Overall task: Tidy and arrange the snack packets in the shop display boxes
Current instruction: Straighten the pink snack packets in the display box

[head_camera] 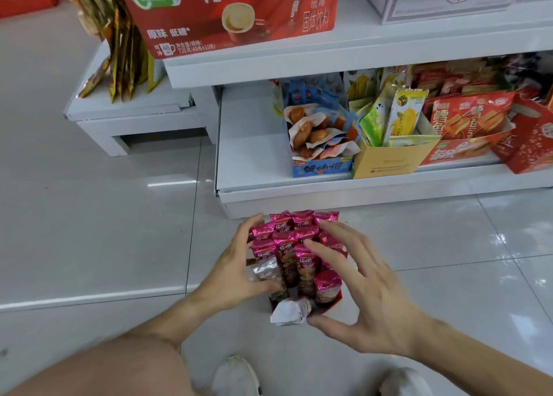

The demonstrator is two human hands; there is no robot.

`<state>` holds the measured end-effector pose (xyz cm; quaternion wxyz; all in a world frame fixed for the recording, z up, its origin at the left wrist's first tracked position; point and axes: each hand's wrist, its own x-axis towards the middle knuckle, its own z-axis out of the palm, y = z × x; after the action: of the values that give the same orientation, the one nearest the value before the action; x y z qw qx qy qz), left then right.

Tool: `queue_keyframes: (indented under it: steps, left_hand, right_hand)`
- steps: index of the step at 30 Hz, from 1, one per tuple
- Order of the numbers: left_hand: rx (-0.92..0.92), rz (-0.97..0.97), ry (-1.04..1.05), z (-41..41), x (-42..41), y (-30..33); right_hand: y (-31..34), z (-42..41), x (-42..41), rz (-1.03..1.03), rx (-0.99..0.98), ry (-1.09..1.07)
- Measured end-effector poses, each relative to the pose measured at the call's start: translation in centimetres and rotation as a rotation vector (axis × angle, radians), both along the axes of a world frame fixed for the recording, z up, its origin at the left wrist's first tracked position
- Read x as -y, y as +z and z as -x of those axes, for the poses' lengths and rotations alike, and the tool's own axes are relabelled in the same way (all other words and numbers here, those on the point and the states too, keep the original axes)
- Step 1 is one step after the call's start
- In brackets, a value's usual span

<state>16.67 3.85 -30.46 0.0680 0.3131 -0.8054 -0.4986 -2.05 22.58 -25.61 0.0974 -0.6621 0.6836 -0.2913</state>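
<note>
A small red display box stands on the tiled floor in front of the shelf, packed with several upright magenta snack packets. A silvery packet sits at the box's left edge, and a crumpled white packet lies at its front. My left hand presses against the left side of the packets, fingers fairly straight, thumb by the silvery packet. My right hand is spread over the right side. Its fingertips touch the packet tops and its thumb reaches toward the white packet.
The white bottom shelf has bare room on its left. A blue box of sausage snacks, a yellow box of corn packets and red boxes stand on it. A Nescafe carton sits above. My knee and shoes are below.
</note>
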Motion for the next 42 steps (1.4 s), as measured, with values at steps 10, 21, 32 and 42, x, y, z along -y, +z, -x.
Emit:
queue_keyframes:
  steps: [10, 21, 32, 42]
  left_hand:
    - [0.050, 0.203, 0.049, 2.1, 0.8, 1.8]
    - [0.022, 0.693, -0.022, 4.0, 1.0, 2.3]
    - [0.024, 0.689, -0.082, 4.5, 1.0, 2.7]
    - [-0.084, 0.554, -0.023, 3.7, 0.5, 3.9]
  right_hand:
    - [-2.0, 3.9, 6.8, -0.219, -0.231, -0.032]
    - [0.6, 2.2, 4.1, 0.066, -0.195, 0.019]
    - [-4.8, -5.6, 2.6, 0.037, -0.382, 0.304]
    - [-3.1, -2.9, 1.8, -0.053, -0.168, 0.241]
